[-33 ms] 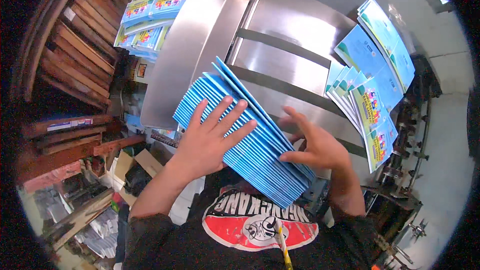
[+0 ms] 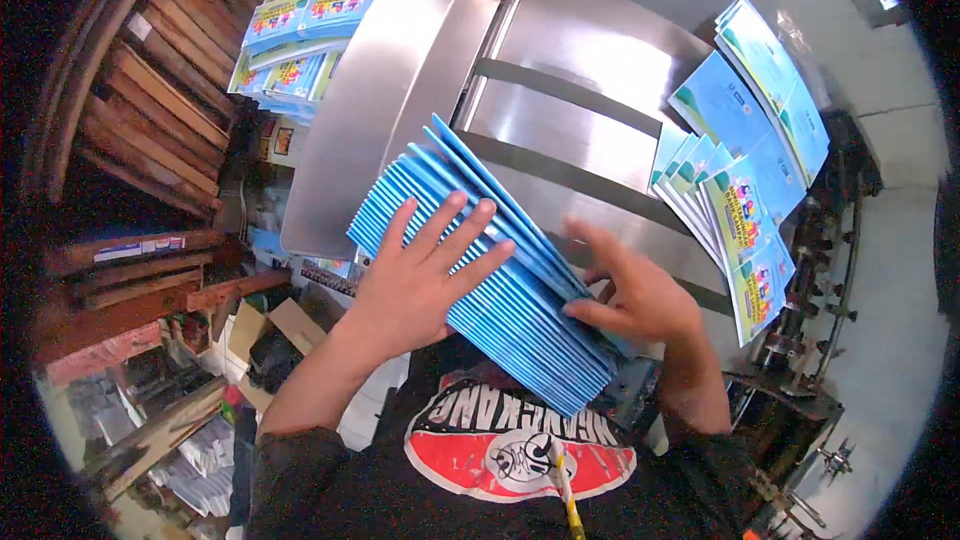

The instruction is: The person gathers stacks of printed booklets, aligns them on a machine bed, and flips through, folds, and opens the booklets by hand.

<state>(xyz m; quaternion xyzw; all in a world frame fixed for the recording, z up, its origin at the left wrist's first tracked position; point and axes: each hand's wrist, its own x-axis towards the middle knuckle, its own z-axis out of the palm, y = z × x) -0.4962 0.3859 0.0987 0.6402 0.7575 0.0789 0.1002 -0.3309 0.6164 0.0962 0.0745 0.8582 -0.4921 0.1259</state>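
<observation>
A fanned row of blue booklets (image 2: 520,325) lies slanted across the near part of the metal table, their edges overlapping in narrow strips. My left hand (image 2: 425,270) rests flat on top of them with its fingers spread. At the row's right edge, my right hand (image 2: 635,295) has its thumb against the outermost booklets. Its index finger is stretched out, slightly blurred, and apart from the thumb; the other fingers curl beneath and are partly hidden. The topmost booklets at that edge stand a little away from the others.
The shiny metal table (image 2: 560,40) has dark belts (image 2: 570,90) across it. At its right lies a loose pile of printed booklets (image 2: 745,210). Stacked booklets (image 2: 310,20) stand at the far left, beside wooden shelves (image 2: 160,80). Machine parts (image 2: 800,340) are at the right.
My right thumb has shifted very slightly along the booklets' right edge, and the right index finger has moved a little. My left hand stays in place.
</observation>
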